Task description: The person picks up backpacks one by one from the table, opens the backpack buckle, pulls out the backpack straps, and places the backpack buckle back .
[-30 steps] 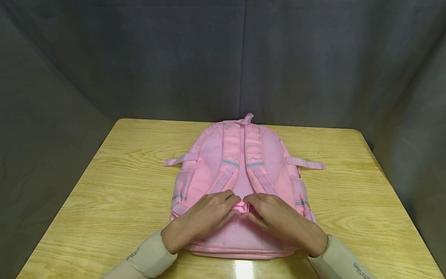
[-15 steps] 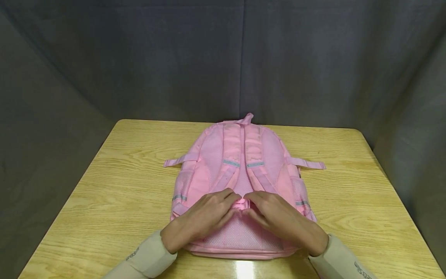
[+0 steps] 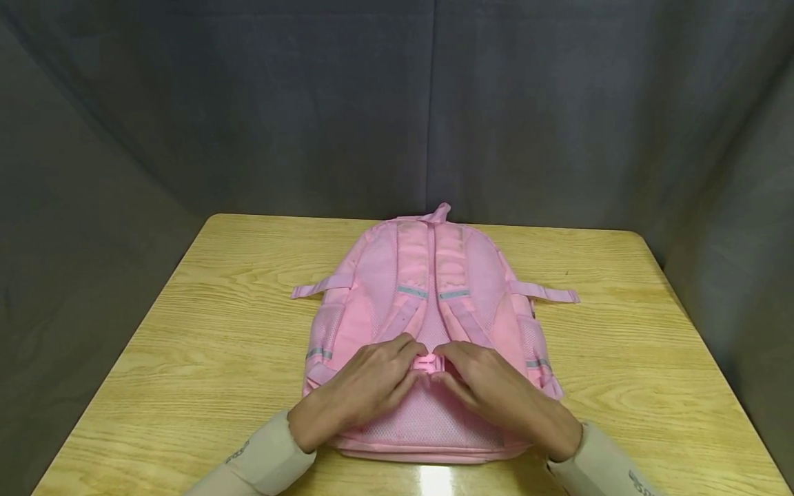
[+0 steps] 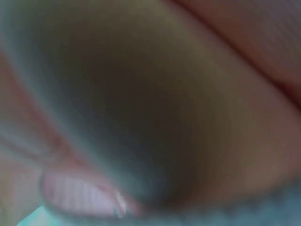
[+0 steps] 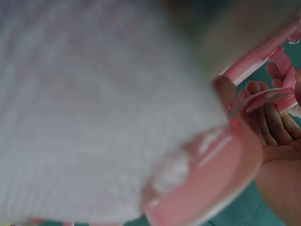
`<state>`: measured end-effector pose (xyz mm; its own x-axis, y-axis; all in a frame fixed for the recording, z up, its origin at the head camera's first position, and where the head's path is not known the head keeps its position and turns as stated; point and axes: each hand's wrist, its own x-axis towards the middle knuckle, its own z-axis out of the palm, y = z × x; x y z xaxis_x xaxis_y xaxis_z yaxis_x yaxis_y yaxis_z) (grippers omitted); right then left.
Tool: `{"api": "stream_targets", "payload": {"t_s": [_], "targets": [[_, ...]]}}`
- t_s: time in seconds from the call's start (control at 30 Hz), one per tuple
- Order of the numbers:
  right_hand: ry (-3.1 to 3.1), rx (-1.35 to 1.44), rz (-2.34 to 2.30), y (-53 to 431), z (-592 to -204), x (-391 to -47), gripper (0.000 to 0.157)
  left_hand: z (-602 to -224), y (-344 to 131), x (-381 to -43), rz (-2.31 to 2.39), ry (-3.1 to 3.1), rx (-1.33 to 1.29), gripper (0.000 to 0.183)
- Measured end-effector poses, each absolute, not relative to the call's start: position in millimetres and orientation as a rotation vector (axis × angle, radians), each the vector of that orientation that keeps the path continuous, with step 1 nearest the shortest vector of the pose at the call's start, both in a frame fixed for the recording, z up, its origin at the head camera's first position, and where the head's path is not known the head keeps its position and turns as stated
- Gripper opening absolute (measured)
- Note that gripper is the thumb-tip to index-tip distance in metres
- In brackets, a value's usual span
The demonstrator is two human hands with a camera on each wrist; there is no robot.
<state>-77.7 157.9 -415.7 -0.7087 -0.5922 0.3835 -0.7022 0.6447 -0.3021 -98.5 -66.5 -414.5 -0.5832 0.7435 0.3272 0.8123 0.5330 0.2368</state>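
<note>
A pink backpack (image 3: 381,272) lies with its strap side up, its bottom towards me. Low on its back, in the head view, is a pink plastic buckle (image 3: 426,363) between my two hands. My left hand (image 3: 366,379) pinches the buckle's left end between thumb and fingers. From the other side my right hand (image 3: 496,386) pinches the right end. The fingertips cover both ends, and the webbing behind them is hidden. Blurred skin fills most of the left wrist view. In the right wrist view, pale blur covers much of the frame, with fingers (image 5: 270,125) beside pink parts.
Beneath the backpack is a wood-grain table (image 3: 205,331). Side straps (image 3: 322,284) stick out left and right onto its surface. The top loop (image 3: 440,212) lies near the far edge. Dark grey cloth (image 3: 298,110) hangs behind and at both sides.
Both hands have stayed almost in place, still pinching the buckle ends. The gap seen in the buckle earlier looks smaller, its parts closer together. The backpack has not moved.
</note>
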Motion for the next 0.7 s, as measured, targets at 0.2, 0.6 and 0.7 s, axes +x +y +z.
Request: {"api": "stream_targets", "payload": {"t_s": [0.2,0.6,0.7], "targets": [[-2.597,1.041,0.664,155.8,-417.4,-76.8,0.016,-414.2,-66.0,-97.7,-0.546,-2.578,-1.310,0.024],[-2.606,1.028,0.684,154.0,-418.3,-76.2,0.018,-414.4,-66.5,-96.6,-0.548,-2.544,-1.295,0.021],[-2.595,1.030,0.683,153.6,-418.1,-76.5,0.018,-414.4,-66.8,-96.3,-0.549,-2.540,-1.293,0.020]]}}
